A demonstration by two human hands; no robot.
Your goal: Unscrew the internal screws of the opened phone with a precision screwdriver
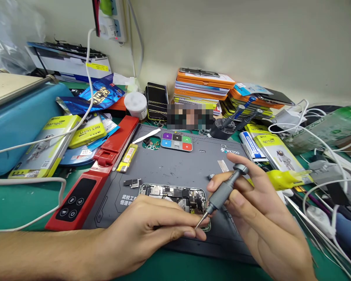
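Observation:
A grey precision screwdriver slants down to the left, gripped between the thumb and fingers of my right hand, with a finger up by its cap. Its thin tip meets the pinched fingertips of my left hand; whatever they hold is too small or hidden to make out. Behind my left hand lies an opened phone, its inner boards exposed and its lower part covered by my fingers. A small dark metal part rests just left of the phone on the grey work mat.
A red device with touch buttons borders the mat on the left. Beyond the phone are a coloured screw tray, a white spudger and a dark tool holder. Battery boxes and white cables crowd the right side.

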